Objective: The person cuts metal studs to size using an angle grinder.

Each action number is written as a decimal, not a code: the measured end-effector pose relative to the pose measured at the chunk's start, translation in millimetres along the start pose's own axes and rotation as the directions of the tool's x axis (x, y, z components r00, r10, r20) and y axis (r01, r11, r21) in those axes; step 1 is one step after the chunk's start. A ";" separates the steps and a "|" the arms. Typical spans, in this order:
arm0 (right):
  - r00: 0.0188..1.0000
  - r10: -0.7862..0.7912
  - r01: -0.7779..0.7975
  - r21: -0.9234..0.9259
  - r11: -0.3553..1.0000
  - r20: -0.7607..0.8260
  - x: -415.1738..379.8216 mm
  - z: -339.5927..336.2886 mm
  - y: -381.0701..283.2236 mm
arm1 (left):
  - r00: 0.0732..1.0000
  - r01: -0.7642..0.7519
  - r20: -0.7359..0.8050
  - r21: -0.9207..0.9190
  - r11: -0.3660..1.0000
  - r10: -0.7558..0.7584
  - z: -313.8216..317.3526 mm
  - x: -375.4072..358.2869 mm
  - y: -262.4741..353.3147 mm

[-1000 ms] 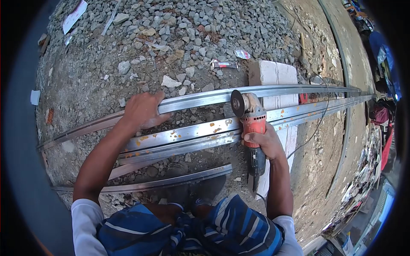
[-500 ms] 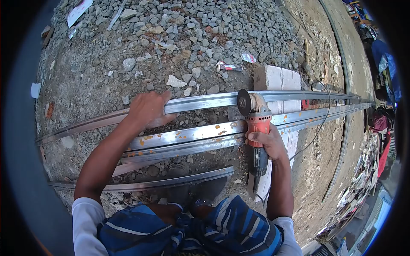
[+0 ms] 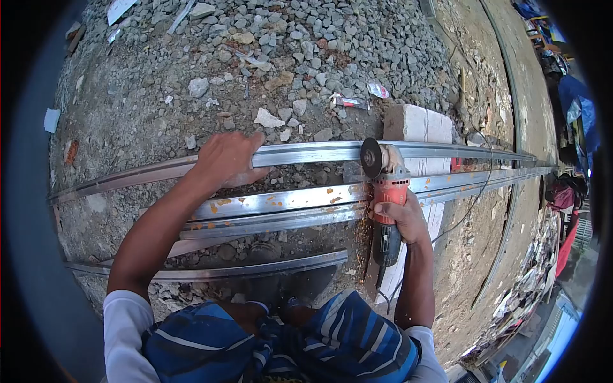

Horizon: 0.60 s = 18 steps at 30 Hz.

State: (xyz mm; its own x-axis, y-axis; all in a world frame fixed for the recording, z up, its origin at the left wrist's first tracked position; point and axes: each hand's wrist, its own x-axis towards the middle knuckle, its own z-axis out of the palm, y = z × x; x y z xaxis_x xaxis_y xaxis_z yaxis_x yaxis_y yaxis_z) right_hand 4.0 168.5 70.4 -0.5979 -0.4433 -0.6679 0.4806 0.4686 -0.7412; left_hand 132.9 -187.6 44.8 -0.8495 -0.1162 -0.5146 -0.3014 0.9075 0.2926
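Note:
My right hand (image 3: 405, 217) is wrapped round a red and black angle grinder (image 3: 389, 191). Its dark cutting disc (image 3: 371, 157) meets the far metal channel (image 3: 313, 152), and orange sparks fly down toward my feet. My left hand (image 3: 228, 159) grips that same channel to the left of the disc, thumb on the near side and fingers over the far side. Nearer to me lie more metal channels (image 3: 274, 202) with rust-coloured spots, passing under the grinder. A shorter metal strip (image 3: 255, 270) rests close to my feet.
White blocks (image 3: 418, 123) support the channels near the grinder. The grinder's black cable (image 3: 461, 223) loops to the right. Grey gravel (image 3: 287, 38) is heaped at the far side, with a crumpled packet (image 3: 350, 102) beside it. Bundles and scraps lie along the right edge.
Sparks now spray from the disc toward my feet; none showed before. The whole view has shifted slightly, while both hands keep their places on the channel and grinder.

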 end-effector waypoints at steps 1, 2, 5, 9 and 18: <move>1.000 0.008 -0.008 0.001 1.000 -0.006 -0.4 0.9 -1.4 | 1.000 -0.002 -0.002 0.007 1.000 0.002 0.3 0.0 0.0; 1.000 0.015 -0.015 0.003 1.000 -0.013 -0.7 1.3 -2.2 | 1.000 -0.003 -0.003 0.005 1.000 0.003 0.5 0.3 0.0; 1.000 0.001 -0.001 -0.003 1.000 -0.009 1.4 -0.4 1.0 | 1.000 -0.002 0.000 0.005 1.000 0.002 1.9 1.0 -1.8; 0.999 -0.027 0.027 -0.009 1.000 -0.016 3.7 -0.3 3.8 | 1.000 -0.016 -0.017 -0.002 1.000 0.016 4.4 0.8 -3.6; 0.999 0.007 -0.006 0.023 1.000 -0.034 0.9 3.9 -0.4 | 1.000 -0.010 -0.014 0.002 1.000 0.010 5.7 1.7 -3.9</move>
State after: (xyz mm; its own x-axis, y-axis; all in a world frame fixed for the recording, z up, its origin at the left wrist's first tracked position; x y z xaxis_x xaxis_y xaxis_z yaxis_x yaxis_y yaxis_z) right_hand 5.8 164.9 69.9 -0.6164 -0.4137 -0.6701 0.4988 0.4533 -0.7387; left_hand 135.1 -189.0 38.2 -0.8587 -0.1124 -0.5000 -0.2917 0.9094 0.2965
